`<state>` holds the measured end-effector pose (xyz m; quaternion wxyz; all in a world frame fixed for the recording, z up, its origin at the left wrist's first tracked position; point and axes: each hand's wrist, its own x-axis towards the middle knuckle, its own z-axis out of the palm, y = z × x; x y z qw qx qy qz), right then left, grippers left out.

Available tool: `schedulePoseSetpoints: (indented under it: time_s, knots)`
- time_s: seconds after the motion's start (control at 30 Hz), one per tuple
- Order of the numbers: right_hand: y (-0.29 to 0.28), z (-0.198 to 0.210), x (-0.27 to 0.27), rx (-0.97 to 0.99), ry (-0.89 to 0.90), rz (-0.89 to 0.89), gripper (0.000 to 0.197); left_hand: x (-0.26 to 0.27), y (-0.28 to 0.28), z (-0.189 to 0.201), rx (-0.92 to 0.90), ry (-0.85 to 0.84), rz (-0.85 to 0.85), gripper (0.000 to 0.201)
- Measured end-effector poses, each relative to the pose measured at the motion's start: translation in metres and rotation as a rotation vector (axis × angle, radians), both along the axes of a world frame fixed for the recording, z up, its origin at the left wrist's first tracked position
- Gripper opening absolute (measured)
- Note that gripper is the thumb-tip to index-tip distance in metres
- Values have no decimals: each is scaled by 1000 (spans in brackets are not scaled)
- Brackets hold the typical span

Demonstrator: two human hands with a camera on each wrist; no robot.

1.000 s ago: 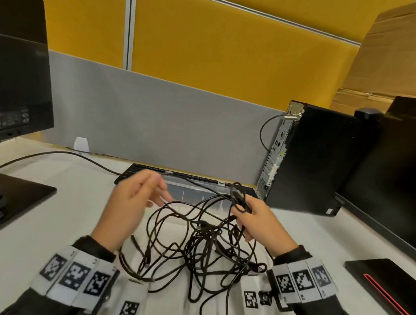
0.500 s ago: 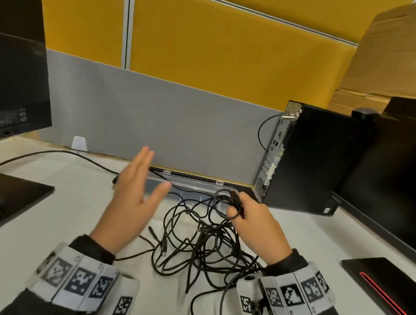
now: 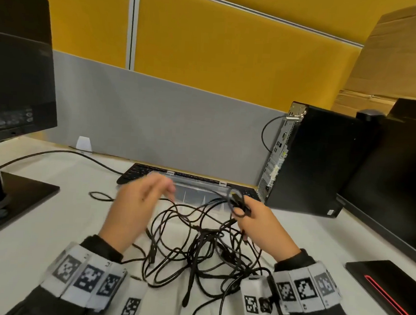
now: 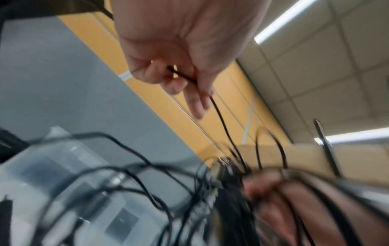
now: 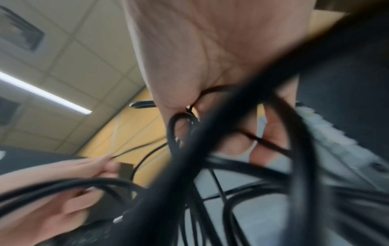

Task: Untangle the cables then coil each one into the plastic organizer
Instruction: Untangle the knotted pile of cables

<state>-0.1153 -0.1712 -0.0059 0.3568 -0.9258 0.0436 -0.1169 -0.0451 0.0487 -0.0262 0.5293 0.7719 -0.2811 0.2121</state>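
Cables: tangled, held by both hands

Cables lie in a black tangle on the counter, just in front of the clear plastic organizer. Left hand, beside the organizer, pinches one strand between thumb and fingers. Right hand, near the organizer's right end, grips a small coiled loop.
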Motion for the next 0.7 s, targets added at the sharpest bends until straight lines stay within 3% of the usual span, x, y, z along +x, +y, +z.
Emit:
schedulePoseSetpoints:
  time_s: [0.1,0.17,0.3,0.37,0.43,0.5,0.57,0.63,0.7]
  knots:
    - [-22,-4,1,175,66,-121,17,19,23,10,-388,162,133,26]
    - [-29,-8,1,180,75,-179,17,27,35,9,-521,326,145,25]
    - [-20,-10,1,15,38,-145,15,29,27,-1,-333,547,30,31]
    - [-14,-9,1,-84,9,-131,14,23,19,-2,-246,471,50,36]
    - [-10,-9,1,-173,7,-132,12,11,12,3,-216,233,72,32]
    - [-4,-9,-1,-268,18,-133,11,-2,8,9,-210,106,8,32]
    - [4,-6,-2,-361,25,-132,15,-13,1,13,-81,151,-127,45]
    - [11,-3,-4,-390,31,-118,19,-19,-7,10,162,257,-248,53]
    - [16,-2,-4,-368,34,-91,18,-19,-13,3,345,298,-287,54]
